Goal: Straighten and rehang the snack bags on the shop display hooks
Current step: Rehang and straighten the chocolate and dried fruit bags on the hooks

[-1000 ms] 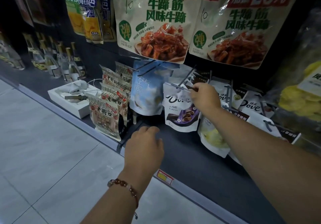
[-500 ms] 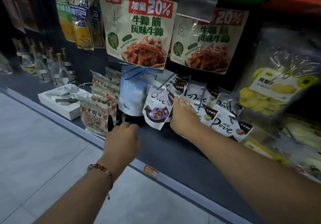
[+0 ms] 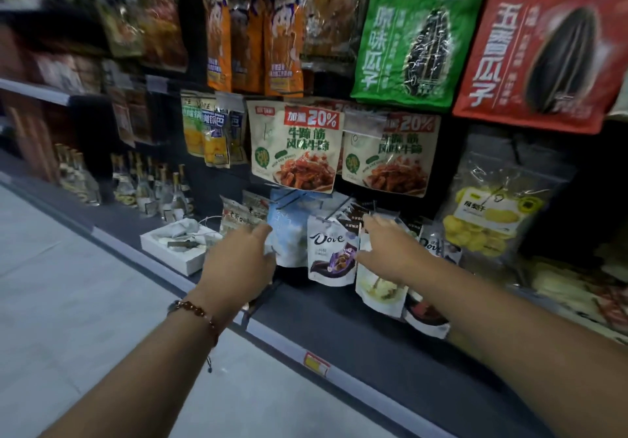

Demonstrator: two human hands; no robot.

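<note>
On the lowest row of wire hooks [image 3: 327,214] hang small snack bags: a pale blue bag [image 3: 290,234], a white Dove bag with a purple picture [image 3: 331,254] and more Dove bags [image 3: 431,244] to the right, some tilted and overlapping. My left hand [image 3: 242,258] reaches in from the left, its thumb and fingertips touching the pale blue bag's left edge. My right hand [image 3: 387,250] lies with straight fingers over the bags right of the purple Dove bag; a white bag with a yellowish picture [image 3: 379,292] hangs under it. Neither hand visibly grips anything.
Brown printed bags [image 3: 238,217] hang left of my left hand. A white box [image 3: 176,247] and glass bottles [image 3: 153,186] stand on the dark shelf [image 3: 339,335], which has a grey front edge. Above hang beef-tendon bags [image 3: 299,152], a yellow dried-fruit bag [image 3: 489,213] and large seed bags [image 3: 414,30].
My view has tilted up and pulled back. My left hand rose from the shelf edge to the pale blue bag. My right hand left the hook and now lies over the bags.
</note>
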